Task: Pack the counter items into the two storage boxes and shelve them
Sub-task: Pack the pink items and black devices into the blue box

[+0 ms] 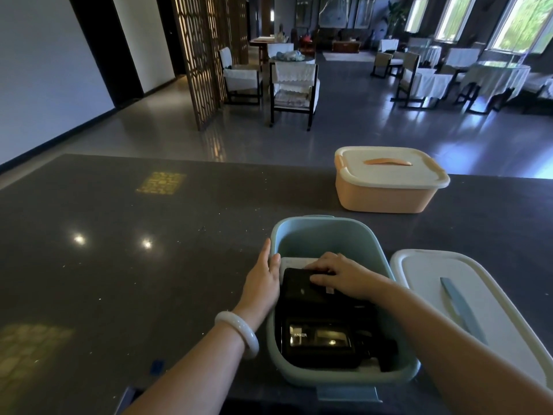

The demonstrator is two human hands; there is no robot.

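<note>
An open light-blue storage box stands on the dark counter near its front edge. Inside it lie black items: a black case at the far end and a black Anker device nearer me, over something white. My right hand lies inside the box with its fingers curled on top of the black case. My left hand rests against the box's left rim from outside, thumb over the edge. The box's white lid with a blue handle lies just to the right. An orange storage box with its white lid on stands farther back right.
The dark stone counter stretches left and back, with bright light patches on it. Beyond its far edge is a hall floor with chairs and cloth-covered tables. A small blue tab lies near the front edge.
</note>
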